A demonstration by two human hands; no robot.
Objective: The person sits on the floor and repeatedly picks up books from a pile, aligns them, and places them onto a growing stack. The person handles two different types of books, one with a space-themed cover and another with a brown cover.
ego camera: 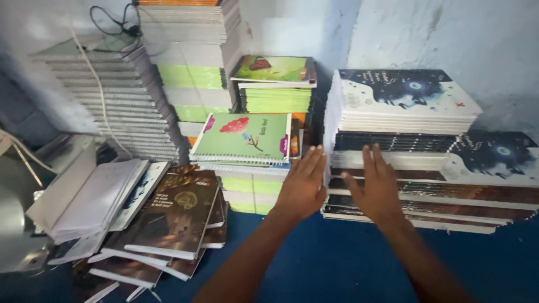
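Just ahead of your left hand [303, 188] and right hand [378, 188], both flat and empty, the dark-covered notebook stack [415, 168] needed squaring.

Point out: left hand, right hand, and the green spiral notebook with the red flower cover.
left hand [302, 188], head view, back of the hand
right hand [377, 188], head view, back of the hand
green spiral notebook [244, 137], head view, middle of its front cover
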